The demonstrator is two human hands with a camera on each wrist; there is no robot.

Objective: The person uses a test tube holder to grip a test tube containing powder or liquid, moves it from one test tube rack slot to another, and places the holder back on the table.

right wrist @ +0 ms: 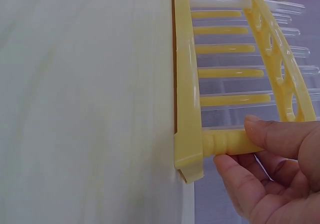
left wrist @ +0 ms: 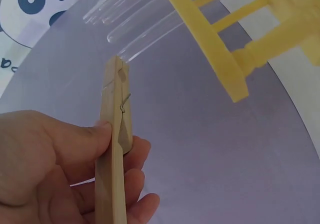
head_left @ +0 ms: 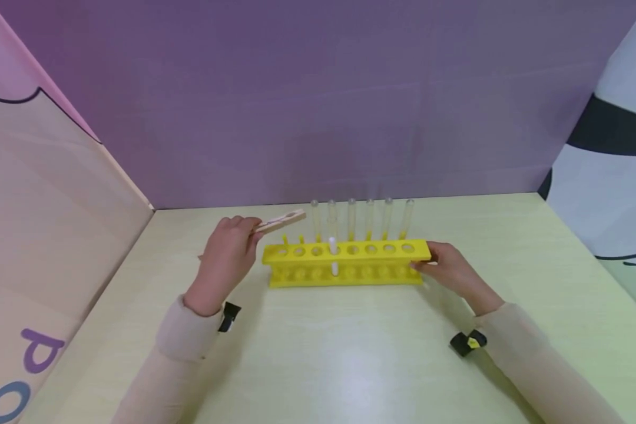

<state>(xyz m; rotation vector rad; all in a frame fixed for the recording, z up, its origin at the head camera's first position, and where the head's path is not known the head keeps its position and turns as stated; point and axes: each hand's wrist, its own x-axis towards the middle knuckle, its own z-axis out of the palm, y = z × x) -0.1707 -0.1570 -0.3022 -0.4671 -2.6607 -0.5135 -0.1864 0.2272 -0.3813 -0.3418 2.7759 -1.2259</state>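
Hands (head_left: 225, 256) (head_left: 452, 270) either side of the rack (head_left: 360, 259)

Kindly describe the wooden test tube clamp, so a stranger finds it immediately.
On the pale table stands a yellow test tube rack. By its left end in the head view, the left hand grips the wooden test tube clamp. Unlike the clear test tubes, it is wood with a metal spring.

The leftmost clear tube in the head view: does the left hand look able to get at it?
Probably yes: the left hand holds a wooden clamp, its tip close to the tube, with nothing visible between them.
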